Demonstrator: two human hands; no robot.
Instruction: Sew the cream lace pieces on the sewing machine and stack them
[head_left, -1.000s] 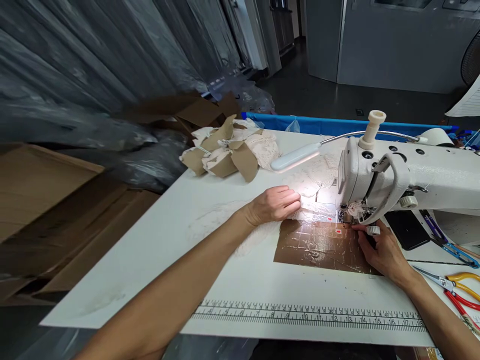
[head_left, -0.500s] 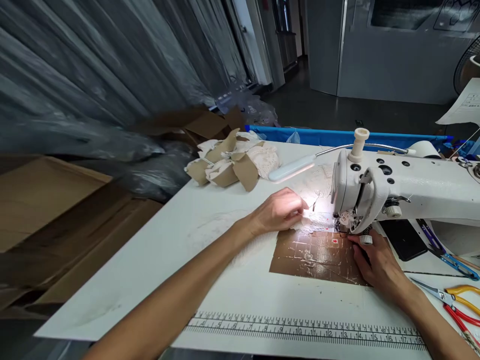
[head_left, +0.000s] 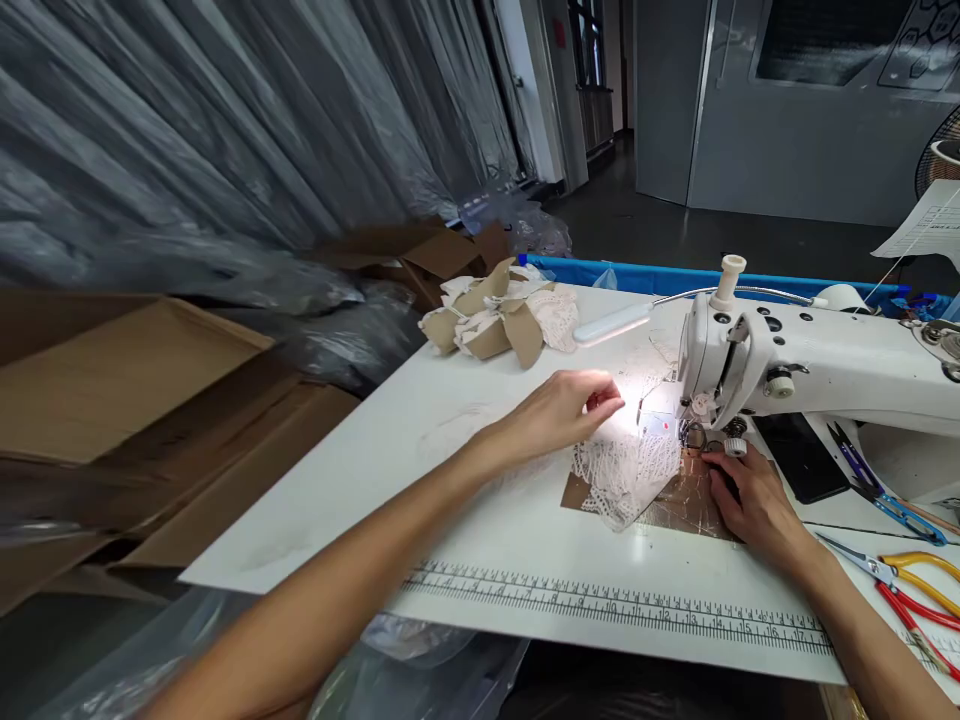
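My left hand (head_left: pixel 564 412) hovers over the white table (head_left: pixel 420 470), fingers curled in a pinch on white lace fabric (head_left: pixel 626 470) that folds over the brown taped patch (head_left: pixel 686 505). My right hand (head_left: pixel 750 497) lies on that patch just below the needle area of the white sewing machine (head_left: pixel 817 365), fingertips pressing the lace edge by the presser foot. A lamp (head_left: pixel 616 322) lights the spot.
A heap of lace pieces wound on brown cards (head_left: pixel 501 318) sits at the table's far edge. Scissors (head_left: pixel 862 560) and red and yellow pliers (head_left: pixel 926 590) lie at the right. A printed ruler (head_left: pixel 622 610) runs along the front edge. Cardboard boxes (head_left: pixel 135 400) stand at the left.
My left hand has lifted and pulled the lace back toward me, so it now folds over the brown patch. The camera view has shifted; my right hand stays by the needle.
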